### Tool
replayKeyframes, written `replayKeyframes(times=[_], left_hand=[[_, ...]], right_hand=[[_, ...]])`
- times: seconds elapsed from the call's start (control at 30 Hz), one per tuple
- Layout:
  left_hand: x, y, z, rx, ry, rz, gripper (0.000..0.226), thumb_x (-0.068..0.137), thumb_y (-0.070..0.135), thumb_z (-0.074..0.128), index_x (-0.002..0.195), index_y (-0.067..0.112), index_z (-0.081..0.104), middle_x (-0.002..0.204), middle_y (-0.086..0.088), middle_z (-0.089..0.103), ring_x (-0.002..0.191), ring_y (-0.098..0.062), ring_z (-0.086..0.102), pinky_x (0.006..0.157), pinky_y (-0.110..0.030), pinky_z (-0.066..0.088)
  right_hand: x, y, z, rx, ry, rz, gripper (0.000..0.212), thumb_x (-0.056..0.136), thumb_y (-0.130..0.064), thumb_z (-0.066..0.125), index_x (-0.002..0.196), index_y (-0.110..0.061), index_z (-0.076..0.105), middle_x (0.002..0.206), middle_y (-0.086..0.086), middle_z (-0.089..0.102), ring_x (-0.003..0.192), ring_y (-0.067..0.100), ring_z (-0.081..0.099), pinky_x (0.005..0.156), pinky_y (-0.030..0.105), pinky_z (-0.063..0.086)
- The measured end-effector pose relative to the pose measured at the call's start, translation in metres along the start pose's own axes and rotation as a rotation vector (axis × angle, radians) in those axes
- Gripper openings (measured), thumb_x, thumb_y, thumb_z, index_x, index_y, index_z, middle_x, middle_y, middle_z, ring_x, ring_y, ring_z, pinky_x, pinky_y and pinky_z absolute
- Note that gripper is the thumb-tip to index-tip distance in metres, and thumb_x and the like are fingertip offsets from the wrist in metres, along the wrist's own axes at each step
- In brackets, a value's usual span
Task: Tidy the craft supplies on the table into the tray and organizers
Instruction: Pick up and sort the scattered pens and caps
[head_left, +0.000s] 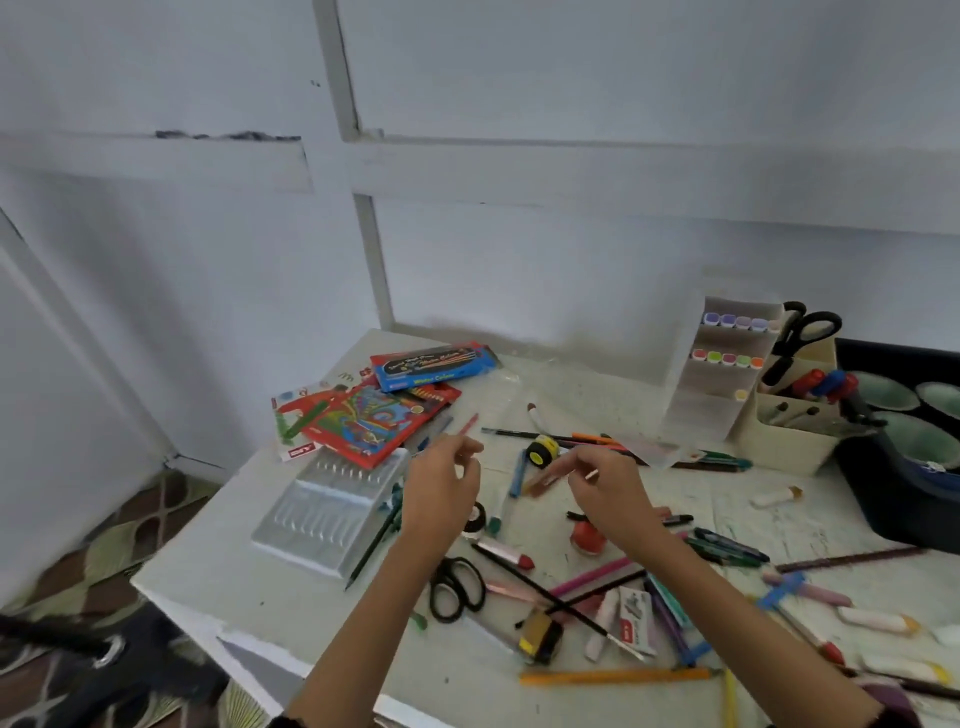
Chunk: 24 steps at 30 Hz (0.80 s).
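Craft supplies lie scattered on a white table. My left hand hovers over the middle with curled fingers, holding a thin red pencil that sticks up past its fingertips. My right hand hovers beside it and pinches a short thin stick, too blurred to identify. A clear plastic tray lies left of my hands. At the back right stand a white tiered marker organizer and a beige organizer box holding black-handled scissors.
Red and blue colour boxes are stacked behind the tray. Black scissors, a yellow tape measure, an orange pencil and several pens and markers litter the front. A dark bin with bowls sits far right. The table's left edge drops to the floor.
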<state>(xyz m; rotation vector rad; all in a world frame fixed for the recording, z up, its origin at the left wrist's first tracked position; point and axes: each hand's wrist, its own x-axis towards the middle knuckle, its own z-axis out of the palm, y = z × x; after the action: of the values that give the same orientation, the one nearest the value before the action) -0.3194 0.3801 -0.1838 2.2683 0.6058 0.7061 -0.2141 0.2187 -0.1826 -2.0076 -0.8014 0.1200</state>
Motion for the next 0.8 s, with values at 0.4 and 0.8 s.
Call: replayKeyframes(times=[0.4,0.8], left_hand=[[0.067,-0.041,-0.018,-0.119,-0.089,-0.025,0.018,0.087,0.007,0.056,0.099,0.014,0.068,0.096,0.005,0.067,0.085,-0.006,0.061,0.081,-0.027,0.053],[0.168,0.022,0.083,-0.311,-0.425,-0.160,0.048,0.096,0.019,0.049,0.141,0.010,0.034,0.138,-0.014,0.045,0.127,-0.026,0.044,0.102,-0.033,0.036]], right_hand=[[0.044,-0.018,0.042,-0.027,0.188,0.129,0.029,0.084,0.005,0.050,0.087,-0.014,0.071,0.090,-0.001,0.067,0.061,0.004,0.052,0.057,0.015,0.041],[0.048,0.049,-0.036,-0.142,0.865,0.722,0.044,0.082,-0.011,0.060,0.123,-0.002,0.044,0.125,0.024,0.041,0.115,0.039,0.036,0.096,0.044,0.033]])
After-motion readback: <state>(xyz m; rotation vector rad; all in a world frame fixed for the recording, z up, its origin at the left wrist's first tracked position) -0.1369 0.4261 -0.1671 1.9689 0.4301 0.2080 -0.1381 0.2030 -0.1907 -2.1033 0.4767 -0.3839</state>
